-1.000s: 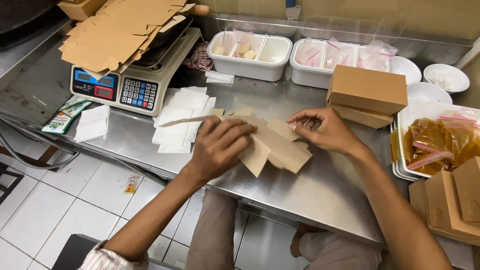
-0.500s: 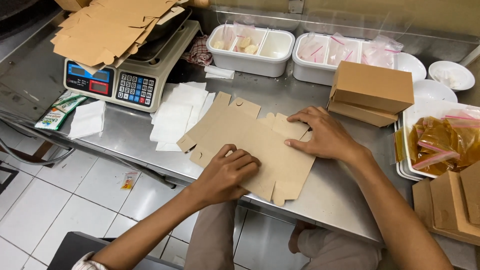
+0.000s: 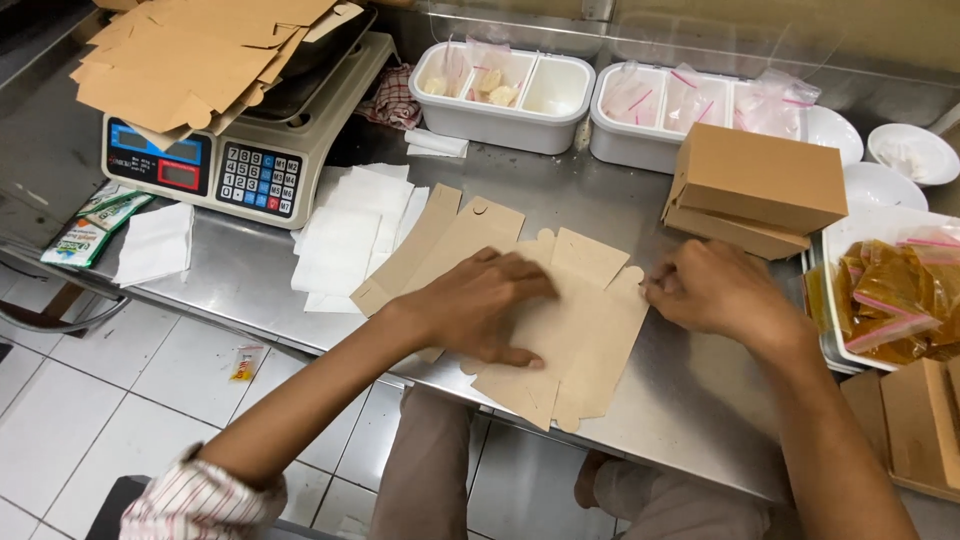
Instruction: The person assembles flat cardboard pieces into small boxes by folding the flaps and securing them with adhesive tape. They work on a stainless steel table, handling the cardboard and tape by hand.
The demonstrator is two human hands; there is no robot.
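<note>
While my left hand [image 3: 480,305] lies spread, palm down, on the flat cardboard box blank [image 3: 560,330], my right hand [image 3: 715,290] pinches the blank's right edge with curled fingers. Blank rests on the steel tabletop [image 3: 690,400], its lower flaps overhanging the near edge.

Surface: brushed steel, dull reflections. White tiled floor [image 3: 90,400] below, a small wrapper lying on it.

Edges, room: bare steel to the right of the blank and toward the near edge. Left of it a loose spread of white paper sheets [image 3: 345,235], touching the blank's upper-left flap. Further left a digital scale [image 3: 235,150] piled with more flat blanks. Behind, two white tubs [image 3: 560,100] holding small plastic bags. Upper right, two folded brown boxes [image 3: 755,190], stacked. Far right, a white tray of orange sauce bags [image 3: 890,295], close to my right wrist.

Blank: plain brown, unfolded, die-cut with tabs, rounded flaps and a small notch at the top edge.
</note>
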